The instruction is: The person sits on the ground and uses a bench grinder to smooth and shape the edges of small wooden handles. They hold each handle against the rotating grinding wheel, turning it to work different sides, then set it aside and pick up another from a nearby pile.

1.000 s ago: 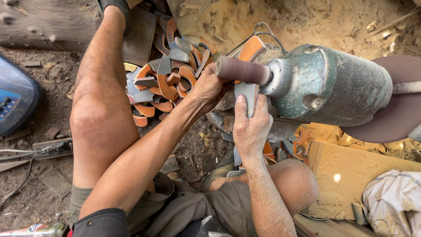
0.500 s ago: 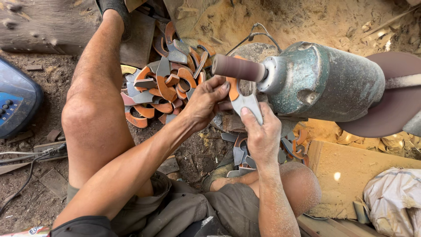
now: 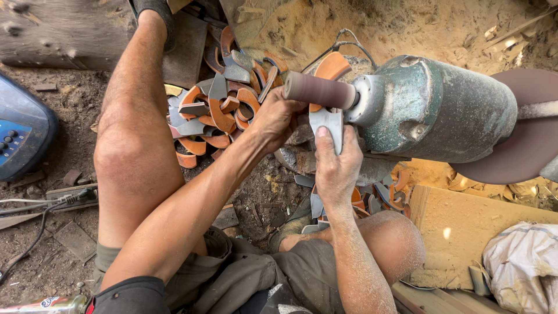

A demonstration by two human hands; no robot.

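Observation:
A grey flat workpiece (image 3: 327,125) is pressed up against the underside of a brown sanding drum (image 3: 318,90) on a green motor (image 3: 433,110). My right hand (image 3: 336,166) grips the piece from below, thumb along its face. My left hand (image 3: 278,119) holds its left edge, just under the drum's free end. Both forearms are dusty, and I sit with my knees either side of the work.
A heap of orange and grey curved pieces (image 3: 218,107) lies behind my left hand. More pieces (image 3: 381,195) lie by my right knee. A brown sanding disc (image 3: 523,134) is on the motor's far end. A blue device (image 3: 23,134) and a cable (image 3: 40,203) are at the left.
Both hands have shifted slightly while keeping the piece under the drum; my left hand has closed in on it from the heap side. The camera has moved a little.

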